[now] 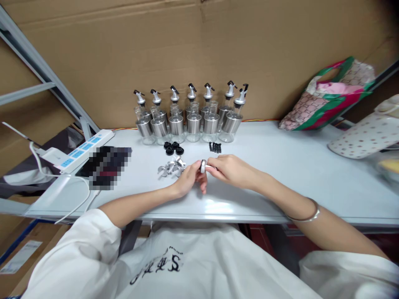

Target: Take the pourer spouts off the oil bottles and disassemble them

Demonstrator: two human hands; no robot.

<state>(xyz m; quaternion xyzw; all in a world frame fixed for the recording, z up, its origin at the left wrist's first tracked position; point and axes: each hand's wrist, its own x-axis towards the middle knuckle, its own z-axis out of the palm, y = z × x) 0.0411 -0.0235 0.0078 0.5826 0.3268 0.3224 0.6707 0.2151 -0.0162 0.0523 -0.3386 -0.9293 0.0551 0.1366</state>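
Observation:
My left hand [190,179] and my right hand [229,169] meet over the middle of the grey table [280,174]. Between their pinched fingers sits a small silver pourer cap [203,166], which both hands grip. Just left of my left hand lies a little heap of silver spout parts [171,167]. Behind them rest three black rubber rings [173,148] and several small black plugs [215,147]. Further back stands a row of several glass oil bottles with steel sleeves and pourer tops [190,118].
A white power strip [82,150] and a blurred dark object [107,166] lie at the left, with a white cable trailing off the edge. A patterned bag [327,95] and a spotted white item [364,135] sit at the right. Cardboard forms the back wall.

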